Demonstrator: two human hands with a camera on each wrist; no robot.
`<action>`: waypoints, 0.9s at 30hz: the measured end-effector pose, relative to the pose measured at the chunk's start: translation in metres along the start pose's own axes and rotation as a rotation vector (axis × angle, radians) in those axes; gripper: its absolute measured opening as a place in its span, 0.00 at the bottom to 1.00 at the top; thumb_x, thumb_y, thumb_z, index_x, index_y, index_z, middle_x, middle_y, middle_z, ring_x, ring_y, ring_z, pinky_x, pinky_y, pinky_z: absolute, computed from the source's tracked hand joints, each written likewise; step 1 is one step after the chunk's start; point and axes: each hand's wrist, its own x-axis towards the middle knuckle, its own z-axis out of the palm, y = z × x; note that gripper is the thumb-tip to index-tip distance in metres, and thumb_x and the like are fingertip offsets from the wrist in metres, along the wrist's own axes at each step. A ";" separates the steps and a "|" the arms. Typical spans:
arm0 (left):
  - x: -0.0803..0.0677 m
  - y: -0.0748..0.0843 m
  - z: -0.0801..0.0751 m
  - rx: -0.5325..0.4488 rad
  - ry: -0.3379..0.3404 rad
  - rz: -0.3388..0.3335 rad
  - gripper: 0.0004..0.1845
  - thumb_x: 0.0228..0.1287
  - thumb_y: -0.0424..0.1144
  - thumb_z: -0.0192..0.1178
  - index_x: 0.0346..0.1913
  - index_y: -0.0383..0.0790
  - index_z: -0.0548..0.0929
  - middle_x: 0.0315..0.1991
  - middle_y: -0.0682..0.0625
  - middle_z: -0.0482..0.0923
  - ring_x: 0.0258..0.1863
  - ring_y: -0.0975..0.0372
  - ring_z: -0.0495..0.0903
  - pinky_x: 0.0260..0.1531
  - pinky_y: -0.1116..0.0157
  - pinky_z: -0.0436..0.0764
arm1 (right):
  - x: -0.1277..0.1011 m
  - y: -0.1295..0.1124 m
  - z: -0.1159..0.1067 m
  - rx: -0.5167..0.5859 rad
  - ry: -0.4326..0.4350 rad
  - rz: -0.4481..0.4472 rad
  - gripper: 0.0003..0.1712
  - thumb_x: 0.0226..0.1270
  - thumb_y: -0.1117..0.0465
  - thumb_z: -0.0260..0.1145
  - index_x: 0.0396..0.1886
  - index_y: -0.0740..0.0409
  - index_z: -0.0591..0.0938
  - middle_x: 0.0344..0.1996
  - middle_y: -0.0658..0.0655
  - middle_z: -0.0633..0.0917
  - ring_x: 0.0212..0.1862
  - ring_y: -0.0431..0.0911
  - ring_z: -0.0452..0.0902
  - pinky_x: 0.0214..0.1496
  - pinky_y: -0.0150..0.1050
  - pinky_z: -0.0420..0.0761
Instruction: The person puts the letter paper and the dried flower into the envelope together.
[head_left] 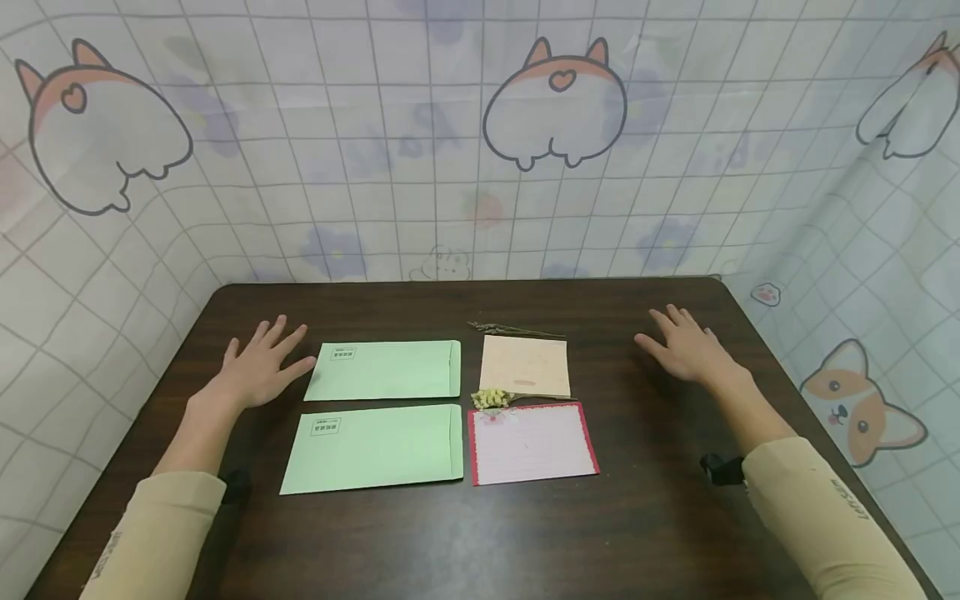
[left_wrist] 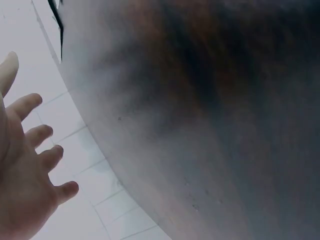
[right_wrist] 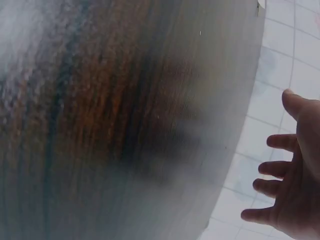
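Observation:
My left hand (head_left: 253, 372) is spread on the left side, its thumb close to the upper green envelope (head_left: 386, 372). Below that lies a second, larger green envelope (head_left: 378, 450). On the far right my right hand (head_left: 690, 348) has its fingers apart and holds nothing. Between the hands lie a beige card (head_left: 525, 362) and, nearer, a red-bordered lined note card (head_left: 534, 443). A dried stem with yellow flowers (head_left: 492, 398) lies between these cards. A thin dried sprig (head_left: 517, 330) lies behind the beige card. Both wrist views show extended fingers over bare wood.
The dark wooden table (head_left: 525, 542) carries everything. Behind it and at both sides hangs a white gridded cloth (head_left: 420, 192) with corgi drawings. A black wrist camera (head_left: 722, 469) sits under the right forearm.

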 end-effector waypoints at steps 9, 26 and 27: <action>0.000 0.005 0.002 -0.002 0.031 -0.008 0.43 0.79 0.65 0.43 0.81 0.37 0.55 0.79 0.26 0.41 0.75 0.30 0.43 0.64 0.25 0.41 | 0.001 -0.006 0.003 0.004 0.073 -0.036 0.41 0.84 0.43 0.50 0.74 0.77 0.63 0.72 0.81 0.60 0.72 0.75 0.55 0.68 0.73 0.59; -0.003 0.031 0.005 -0.018 0.042 0.051 0.41 0.79 0.65 0.44 0.80 0.38 0.61 0.77 0.26 0.48 0.73 0.30 0.50 0.60 0.24 0.49 | -0.003 -0.017 0.012 0.335 0.174 -0.110 0.25 0.81 0.52 0.59 0.62 0.70 0.77 0.53 0.71 0.83 0.55 0.64 0.79 0.54 0.61 0.78; -0.003 0.033 0.005 -0.021 0.043 0.055 0.41 0.79 0.66 0.44 0.80 0.38 0.61 0.77 0.26 0.48 0.73 0.30 0.50 0.60 0.25 0.49 | -0.004 -0.019 0.012 0.344 0.172 -0.110 0.25 0.81 0.52 0.59 0.62 0.69 0.78 0.53 0.70 0.83 0.54 0.64 0.79 0.54 0.60 0.78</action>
